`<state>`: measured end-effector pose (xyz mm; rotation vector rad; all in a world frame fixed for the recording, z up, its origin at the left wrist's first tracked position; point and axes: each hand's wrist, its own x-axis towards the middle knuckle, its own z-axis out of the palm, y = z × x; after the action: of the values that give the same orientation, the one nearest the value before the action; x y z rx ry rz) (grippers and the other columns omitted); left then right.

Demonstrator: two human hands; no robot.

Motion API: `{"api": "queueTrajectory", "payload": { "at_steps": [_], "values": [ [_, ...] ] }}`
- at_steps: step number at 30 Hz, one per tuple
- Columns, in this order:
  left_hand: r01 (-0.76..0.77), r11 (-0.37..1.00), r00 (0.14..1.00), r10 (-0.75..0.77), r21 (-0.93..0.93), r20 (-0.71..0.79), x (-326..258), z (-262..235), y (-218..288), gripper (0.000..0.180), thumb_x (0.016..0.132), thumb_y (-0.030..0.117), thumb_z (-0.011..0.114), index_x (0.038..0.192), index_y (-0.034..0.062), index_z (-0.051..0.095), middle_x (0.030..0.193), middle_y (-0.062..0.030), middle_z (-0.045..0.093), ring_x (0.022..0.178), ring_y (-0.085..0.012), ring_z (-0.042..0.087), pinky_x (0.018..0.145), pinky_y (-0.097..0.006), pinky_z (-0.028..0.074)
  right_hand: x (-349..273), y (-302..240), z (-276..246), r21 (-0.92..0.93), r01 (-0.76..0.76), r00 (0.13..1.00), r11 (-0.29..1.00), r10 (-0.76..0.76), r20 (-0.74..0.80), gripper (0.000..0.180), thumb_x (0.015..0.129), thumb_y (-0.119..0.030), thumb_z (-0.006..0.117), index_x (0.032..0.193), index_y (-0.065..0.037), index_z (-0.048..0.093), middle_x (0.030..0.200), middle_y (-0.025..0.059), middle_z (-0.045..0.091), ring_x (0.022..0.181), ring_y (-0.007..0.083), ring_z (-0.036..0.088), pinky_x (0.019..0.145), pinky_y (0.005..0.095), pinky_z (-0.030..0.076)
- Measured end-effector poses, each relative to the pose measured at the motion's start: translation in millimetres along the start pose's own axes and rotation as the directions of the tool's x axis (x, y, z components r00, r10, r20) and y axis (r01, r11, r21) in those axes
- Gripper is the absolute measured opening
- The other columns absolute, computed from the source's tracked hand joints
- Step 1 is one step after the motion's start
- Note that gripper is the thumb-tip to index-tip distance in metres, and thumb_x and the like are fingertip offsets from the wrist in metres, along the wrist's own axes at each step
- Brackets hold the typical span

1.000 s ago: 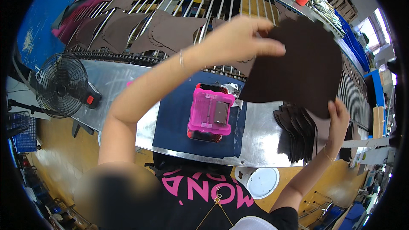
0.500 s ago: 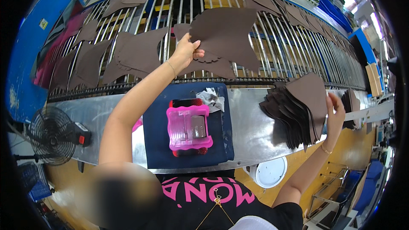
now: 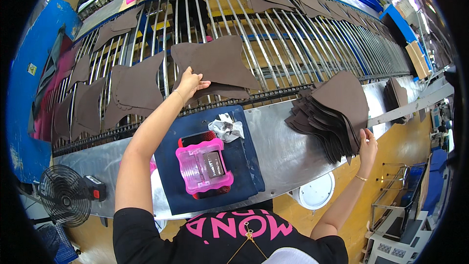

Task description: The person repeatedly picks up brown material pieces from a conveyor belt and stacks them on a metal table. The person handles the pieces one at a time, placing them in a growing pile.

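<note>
A worker's left hand (image 3: 188, 82), fingers spread flat, presses a brown leather piece (image 3: 215, 63) onto the roller conveyor (image 3: 293, 34); the right hand (image 3: 366, 143), well apart, grips the edge of a fanned stack of cut pieces (image 3: 332, 112) beside it; a pink tray (image 3: 202, 166) sits between the arms; laying the piece flat and clear of neighbouring pieces looks best.
</note>
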<state>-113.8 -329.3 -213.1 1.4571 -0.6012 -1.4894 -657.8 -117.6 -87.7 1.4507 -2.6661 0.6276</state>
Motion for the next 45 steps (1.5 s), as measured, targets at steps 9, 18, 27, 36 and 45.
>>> {"api": "queueTrajectory", "payload": {
  "at_steps": [9, 18, 27, 36, 45],
  "values": [
    [-0.017, 0.897, 1.000, 0.006, 0.442, 0.028, 2.5, -44.3, 2.5, 0.082, 0.085, 0.027, 0.069, 0.140, 0.0116, 0.009, 0.084, -0.0236, 0.058, 0.067, -0.0319, 0.065, 0.058, -0.042, 0.057, 16.9, -7.6, 15.7, -0.114, -0.038, 0.999, 0.993, 0.037, -0.009, 0.061, 0.082, -0.049, 0.063, 0.116, 0.002, 0.060, 0.117, 0.0232, 0.059, 0.113, 0.0361, 0.053, 0.093, 0.0432, 0.044],
    [-0.267, 0.825, 0.950, 0.140, 0.499, 0.278, -129.7, -43.4, 65.9, 0.058, 0.090, 0.023, 0.061, 0.138, 0.0099, 0.031, 0.076, -0.0088, 0.057, 0.050, -0.0146, 0.060, 0.041, -0.023, 0.046, 26.3, -20.4, 6.0, -0.178, -0.002, 0.995, 0.984, -0.017, -0.103, 0.032, 0.089, -0.025, 0.056, 0.108, 0.000, 0.061, 0.095, 0.0270, 0.063, 0.091, 0.0426, 0.061, 0.081, 0.0486, 0.047],
    [-0.827, 0.381, 0.537, 0.755, 0.414, 0.377, -235.6, -25.8, 66.5, 0.049, 0.087, 0.015, 0.066, 0.131, 0.0023, 0.048, 0.098, -0.0034, 0.057, 0.086, -0.0095, 0.058, 0.075, -0.024, 0.050, -76.2, -185.8, -64.8, 0.850, 0.301, 0.953, 0.432, -0.173, -0.249, 0.032, 0.097, -0.029, 0.053, 0.112, 0.000, 0.054, 0.077, 0.0068, 0.063, 0.052, 0.0126, 0.058, 0.045, 0.0224, 0.046],
    [-0.688, 0.659, 0.705, 0.707, 0.304, 0.062, -334.0, -136.5, 65.3, 0.013, 0.091, 0.011, 0.061, 0.097, 0.0003, 0.060, 0.082, -0.0028, 0.063, 0.059, -0.0130, 0.065, 0.044, -0.018, 0.045, -161.4, -272.6, -9.7, 0.974, 0.185, 0.616, 0.130, -0.788, -0.012, 0.010, 0.087, -0.008, 0.066, 0.087, 0.001, 0.061, 0.082, 0.0054, 0.065, 0.072, 0.0095, 0.056, 0.062, 0.0213, 0.044],
    [-0.609, 0.659, 0.698, 0.710, 0.441, -0.098, -390.9, -177.4, 41.1, 0.017, 0.092, 0.011, 0.058, 0.103, -0.0020, 0.060, 0.085, -0.0074, 0.065, 0.064, -0.0145, 0.067, 0.050, -0.020, 0.052, -196.5, -280.3, 44.4, 0.781, 0.622, 0.323, 0.053, -0.926, -0.195, 0.013, 0.070, -0.013, 0.078, 0.077, -0.006, 0.069, 0.066, 0.0052, 0.063, 0.058, 0.0208, 0.053, 0.078, 0.0351, 0.040]
  ]
}}
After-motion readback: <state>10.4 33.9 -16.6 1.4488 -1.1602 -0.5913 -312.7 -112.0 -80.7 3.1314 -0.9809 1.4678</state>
